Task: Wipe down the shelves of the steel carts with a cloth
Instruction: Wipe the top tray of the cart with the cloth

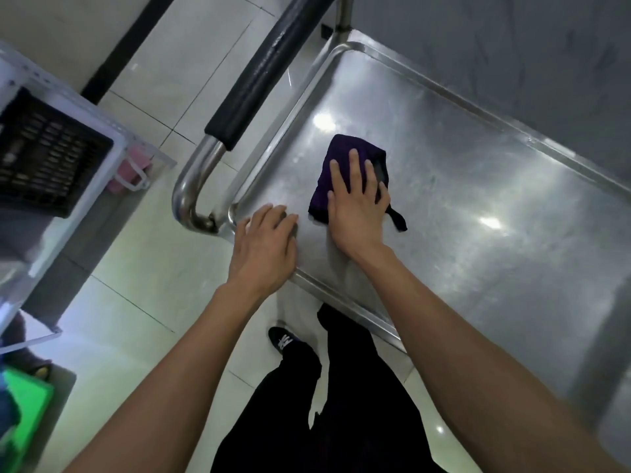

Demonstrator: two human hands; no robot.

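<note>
We press our right hand (356, 196) flat, fingers spread, on the purple cloth (341, 158) near the top shelf's (478, 206) handle end. Our left hand (264, 247), fingers relaxed, steadies the rim; we should wipe in overlapping passes, reaching the corners.

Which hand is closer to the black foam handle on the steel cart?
Left. The left hand rests at the shelf's corner below the black foam handle; the right hand presses the purple cloth further in.
</note>
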